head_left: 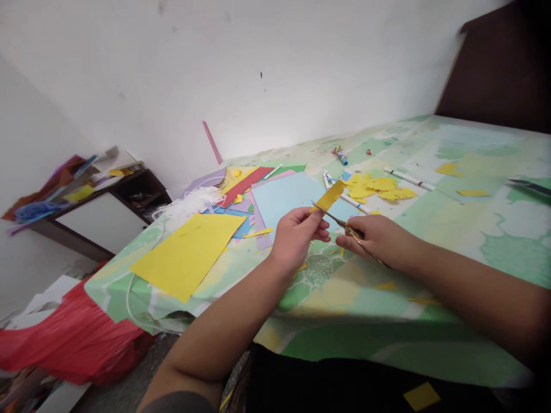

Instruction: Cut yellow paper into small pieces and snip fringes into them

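My left hand [297, 238] pinches a small strip of yellow paper [330, 197] with a fringed edge. In my right hand [376, 241] is a pair of scissors [353, 230], my fingers closed round its handles. The blades cross the strip's lower end, close to my left fingertips. Both hands are above the front part of the table. Beyond them lies a pile of fringed yellow paper pieces [379, 187]. A large yellow sheet [189, 252] rests to the left of my left hand, and a light blue sheet [284, 201] lies just behind it.
A patterned green tablecloth [456, 246] covers the table. White string [193, 202] is heaped at the left, near a red sheet [249, 184]. Several markers, one a white marker [408, 179], lie about. A red plastic bag [94, 332] and a low cabinet [103, 221] stand left of the table.
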### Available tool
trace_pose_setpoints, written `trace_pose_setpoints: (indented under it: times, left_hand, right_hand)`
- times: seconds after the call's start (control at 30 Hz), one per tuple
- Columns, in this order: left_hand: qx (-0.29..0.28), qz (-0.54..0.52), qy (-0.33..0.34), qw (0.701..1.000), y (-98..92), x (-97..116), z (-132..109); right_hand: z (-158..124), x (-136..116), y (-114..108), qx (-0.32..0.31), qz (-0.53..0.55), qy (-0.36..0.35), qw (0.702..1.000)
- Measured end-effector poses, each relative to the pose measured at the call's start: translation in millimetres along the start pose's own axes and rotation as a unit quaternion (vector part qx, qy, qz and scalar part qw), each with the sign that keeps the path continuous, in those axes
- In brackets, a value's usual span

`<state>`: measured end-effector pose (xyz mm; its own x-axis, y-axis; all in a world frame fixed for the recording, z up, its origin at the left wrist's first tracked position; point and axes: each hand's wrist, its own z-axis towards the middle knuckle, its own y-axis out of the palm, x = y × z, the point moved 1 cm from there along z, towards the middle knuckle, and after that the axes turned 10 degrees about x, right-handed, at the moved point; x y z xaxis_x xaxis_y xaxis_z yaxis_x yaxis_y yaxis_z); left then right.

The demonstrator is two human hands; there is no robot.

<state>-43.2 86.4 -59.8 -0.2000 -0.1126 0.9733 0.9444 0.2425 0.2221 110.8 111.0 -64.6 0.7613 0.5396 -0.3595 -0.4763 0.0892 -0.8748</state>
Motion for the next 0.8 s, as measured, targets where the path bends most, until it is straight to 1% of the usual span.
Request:
trace_pose_setpoints:
  times: [0.27, 0.43, 0.6, 0.8]
  left_hand:
    - [0.011, -0.012, 0.016, 1.000, -0.3, 1.2, -1.2]
    - [-0.004, 0.001, 0.017, 1.000, 1.2, 1.9, -3.4]
    - [0.000, 0.018, 0.018, 1.000, 1.7, 1.7, -4.8]
    - [-0.009, 0.033, 0.023, 0.999, 1.8, 1.0, -4.9]
  right_hand:
    - [0.4, 0.5, 1.5, 0.001, -0.003, -0.019, 1.000]
    - [0.5, -0.4, 1.9, -0.005, -0.003, -0.003, 1.000]
    - [0.6, -0.2, 2.4, -0.006, 0.000, -0.012, 1.000]
    - [0.9, 1.8, 3.5, 0.001, 0.001, -0.017, 1.000]
